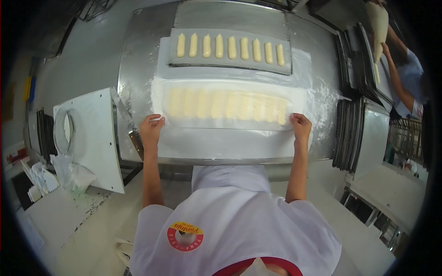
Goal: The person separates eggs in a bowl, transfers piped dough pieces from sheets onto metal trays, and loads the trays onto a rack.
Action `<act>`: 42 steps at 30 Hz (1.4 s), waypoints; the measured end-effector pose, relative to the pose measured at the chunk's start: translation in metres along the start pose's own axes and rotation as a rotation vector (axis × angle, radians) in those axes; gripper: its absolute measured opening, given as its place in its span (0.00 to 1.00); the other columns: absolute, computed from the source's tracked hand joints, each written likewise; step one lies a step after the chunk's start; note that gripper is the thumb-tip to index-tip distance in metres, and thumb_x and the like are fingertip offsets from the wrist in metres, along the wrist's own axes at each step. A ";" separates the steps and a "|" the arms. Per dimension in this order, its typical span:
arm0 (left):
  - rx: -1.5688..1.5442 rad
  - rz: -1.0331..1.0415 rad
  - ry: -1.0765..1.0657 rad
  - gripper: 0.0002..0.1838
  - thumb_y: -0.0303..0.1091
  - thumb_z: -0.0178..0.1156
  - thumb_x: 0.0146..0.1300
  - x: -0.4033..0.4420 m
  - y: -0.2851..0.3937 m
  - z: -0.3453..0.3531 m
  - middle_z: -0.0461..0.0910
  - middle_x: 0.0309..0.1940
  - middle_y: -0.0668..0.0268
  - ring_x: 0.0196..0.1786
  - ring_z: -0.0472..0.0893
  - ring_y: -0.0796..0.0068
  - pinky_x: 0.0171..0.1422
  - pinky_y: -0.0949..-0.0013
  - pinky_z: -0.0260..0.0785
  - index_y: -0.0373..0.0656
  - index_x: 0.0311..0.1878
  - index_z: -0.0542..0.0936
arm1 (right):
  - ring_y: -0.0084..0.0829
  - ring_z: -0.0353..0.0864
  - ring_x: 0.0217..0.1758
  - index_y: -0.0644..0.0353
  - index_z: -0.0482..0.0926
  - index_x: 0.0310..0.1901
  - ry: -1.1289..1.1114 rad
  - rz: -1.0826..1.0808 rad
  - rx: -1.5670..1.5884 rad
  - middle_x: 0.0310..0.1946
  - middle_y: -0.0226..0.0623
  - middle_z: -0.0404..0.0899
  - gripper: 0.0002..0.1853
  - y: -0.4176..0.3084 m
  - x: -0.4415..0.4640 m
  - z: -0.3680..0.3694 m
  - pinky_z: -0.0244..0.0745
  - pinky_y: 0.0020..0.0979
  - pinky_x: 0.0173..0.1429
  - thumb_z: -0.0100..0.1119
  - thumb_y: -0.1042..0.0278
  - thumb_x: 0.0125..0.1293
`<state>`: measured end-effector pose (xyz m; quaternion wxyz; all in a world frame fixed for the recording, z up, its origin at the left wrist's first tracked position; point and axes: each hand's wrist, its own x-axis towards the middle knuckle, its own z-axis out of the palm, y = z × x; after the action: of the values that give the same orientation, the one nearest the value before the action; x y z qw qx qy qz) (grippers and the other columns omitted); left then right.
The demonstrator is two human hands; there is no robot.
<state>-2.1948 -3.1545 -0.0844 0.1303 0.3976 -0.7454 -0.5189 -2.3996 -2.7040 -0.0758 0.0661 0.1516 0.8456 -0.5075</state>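
Observation:
My left hand pinches the near left corner of a sheet of baking paper. At the near right corner, my right hand has the same sheet between thumb and fingers. Pale yellow strips of piped batter lie side by side across the paper, blurred and whitish; I cannot tell whether powder or paper covers them. White powder surrounds the sheet on a larger sheet of paper. Beyond it, a paper-lined metal tray carries a row of raised batter fingers.
A knife lies at the left edge of the metal table. Stacked dark trays stand on the right. A white board is at left. At upper right, another person's arm is beside a piping bag.

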 end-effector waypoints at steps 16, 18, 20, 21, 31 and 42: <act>0.132 -0.151 0.038 0.17 0.44 0.64 0.58 -0.019 0.014 0.009 0.75 0.18 0.70 0.24 0.70 0.83 0.30 0.75 0.61 0.38 0.35 0.80 | 0.18 0.70 0.29 0.62 0.79 0.33 -0.062 -0.119 0.049 0.26 0.26 0.76 0.06 -0.017 0.038 0.017 0.65 0.22 0.37 0.64 0.70 0.58; 0.062 -0.139 0.002 0.16 0.44 0.64 0.58 -0.014 0.017 0.009 0.74 0.18 0.71 0.23 0.70 0.83 0.28 0.74 0.61 0.38 0.35 0.80 | 0.18 0.69 0.28 0.61 0.78 0.33 -0.072 -0.166 0.050 0.26 0.26 0.75 0.06 -0.016 0.035 0.017 0.64 0.22 0.36 0.64 0.70 0.58; 0.077 -0.067 0.055 0.15 0.43 0.64 0.58 -0.003 0.013 0.010 0.73 0.17 0.71 0.22 0.69 0.82 0.27 0.73 0.60 0.38 0.34 0.80 | 0.17 0.68 0.28 0.61 0.77 0.33 -0.078 -0.210 0.051 0.25 0.25 0.75 0.06 -0.020 0.034 0.020 0.63 0.22 0.35 0.64 0.69 0.58; 0.093 0.007 0.102 0.15 0.43 0.64 0.58 0.004 0.013 0.010 0.71 0.16 0.70 0.21 0.69 0.81 0.26 0.73 0.60 0.38 0.34 0.80 | 0.17 0.67 0.28 0.61 0.77 0.32 -0.056 -0.196 0.036 0.25 0.24 0.74 0.06 -0.026 0.031 0.023 0.62 0.21 0.35 0.64 0.69 0.58; 0.382 0.030 0.070 0.15 0.43 0.64 0.56 0.042 0.041 0.017 0.75 0.16 0.65 0.22 0.74 0.70 0.29 0.66 0.65 0.39 0.31 0.80 | 0.15 0.68 0.30 0.59 0.76 0.32 -0.133 -0.251 -0.018 0.24 0.22 0.73 0.05 -0.017 0.043 0.016 0.61 0.21 0.38 0.60 0.69 0.61; 0.298 0.217 -0.032 0.10 0.34 0.66 0.55 0.047 0.049 0.020 0.74 0.17 0.67 0.22 0.71 0.78 0.31 0.73 0.65 0.37 0.31 0.78 | 0.18 0.65 0.23 0.62 0.72 0.30 -0.131 -0.314 -0.201 0.18 0.28 0.69 0.08 -0.035 0.022 0.018 0.61 0.23 0.30 0.58 0.69 0.62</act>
<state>-2.2593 -3.1682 -0.0601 0.1133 0.3214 -0.8546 -0.3917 -2.4321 -2.7306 -0.0607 0.0558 -0.0226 0.8992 -0.4334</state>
